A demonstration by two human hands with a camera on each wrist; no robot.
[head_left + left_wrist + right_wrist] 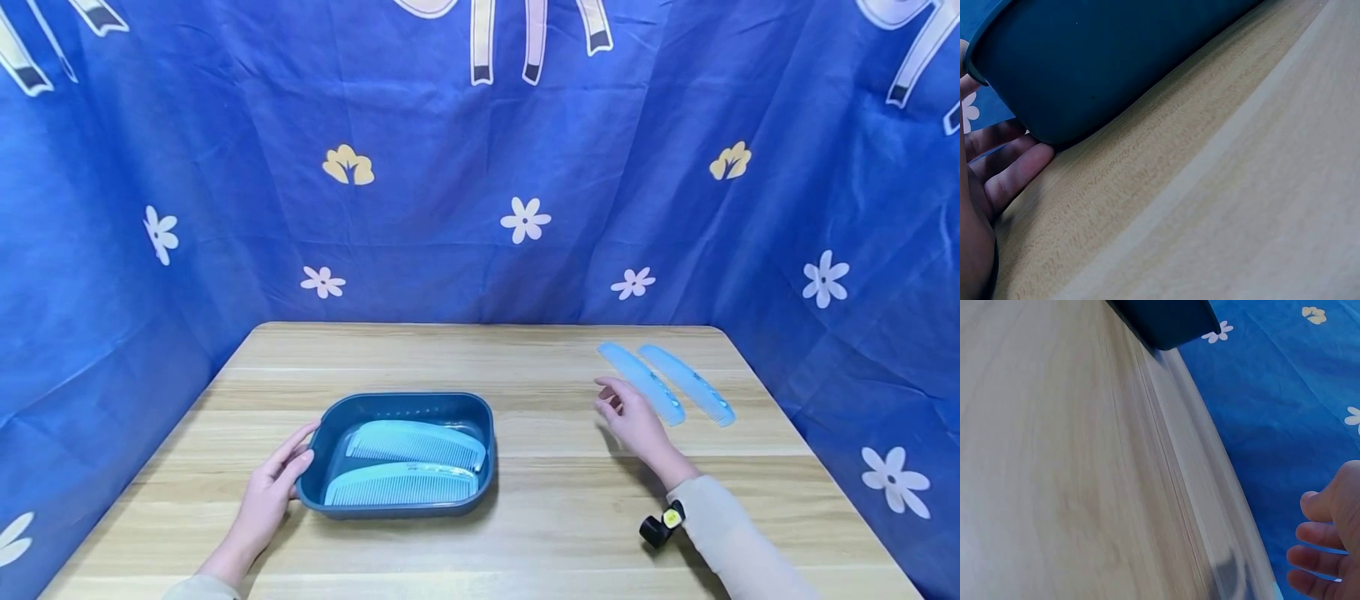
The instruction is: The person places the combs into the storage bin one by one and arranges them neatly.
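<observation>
My left hand (pixel 273 479) holds the left end of a dark teal plastic basin (pixel 401 510), thumb at the rim. In the left wrist view, fingers (pixel 1019 172) of that hand touch the basin's lower corner. Inside the basin lie two light blue combs, a rear comb (pixel 412 437) and a front comb (pixel 405 483). On the right, my right hand (pixel 633 421) hovers over the table with loosely curled fingers and nothing in them. Just beyond it are two more blue combs, a nearer one (pixel 641 375) and an outer one (pixel 686 379), lying side by side at a slant.
The wood-grain table (pixel 555 533) carries the basin and the loose combs. Blue fabric (pixel 450 275) with flowers and animal legs hangs behind and along both sides. A black strap device (pixel 660 527) sits on the right wrist.
</observation>
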